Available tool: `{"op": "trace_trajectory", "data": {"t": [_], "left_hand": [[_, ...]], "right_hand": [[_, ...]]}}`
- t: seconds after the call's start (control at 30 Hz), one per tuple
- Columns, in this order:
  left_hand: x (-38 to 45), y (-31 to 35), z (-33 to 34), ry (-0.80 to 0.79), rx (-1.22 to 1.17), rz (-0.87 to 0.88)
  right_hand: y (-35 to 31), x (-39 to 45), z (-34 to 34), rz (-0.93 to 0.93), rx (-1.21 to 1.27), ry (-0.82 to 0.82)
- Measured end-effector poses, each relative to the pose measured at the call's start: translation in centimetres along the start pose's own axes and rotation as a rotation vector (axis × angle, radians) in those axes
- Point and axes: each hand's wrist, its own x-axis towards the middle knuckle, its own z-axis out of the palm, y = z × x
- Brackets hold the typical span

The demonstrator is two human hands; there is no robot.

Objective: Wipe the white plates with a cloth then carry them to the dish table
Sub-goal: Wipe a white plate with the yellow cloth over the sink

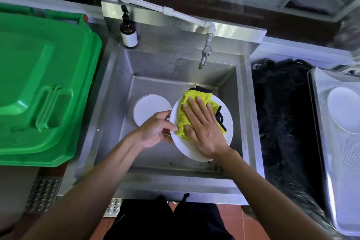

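Right hand (204, 130) flat on cloth (191, 111)

Cloth (190, 111) and right hand (204, 130) cover the middle of the held plate (187, 148). That plate overlaps the sink plate (150, 110). Right edge cuts the third plate (344, 109); left edge cuts the bin lid (39, 84). Bottle (128, 33) label unreadable.
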Motion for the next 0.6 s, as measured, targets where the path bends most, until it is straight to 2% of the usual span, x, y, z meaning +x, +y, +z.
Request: {"op": "trace_trajectory", "data": {"t": [0.23,0.37,0.6], "left_hand": [[-1.6,1.4,-1.8,-0.103,0.085,-0.038],[-2.0,1.4,-1.8,-0.121,0.112,-0.01],[-1.5,-0.1,0.0,0.036,0.032,0.091]], "right_hand": [[-0.7,2.5,-1.0,-0.255,-0.094,0.002],[0.0,3.6,-1.6,-0.327,-0.111,0.014],[0.8,4.2,-1.2,-0.055,-0.052,0.11]]}}
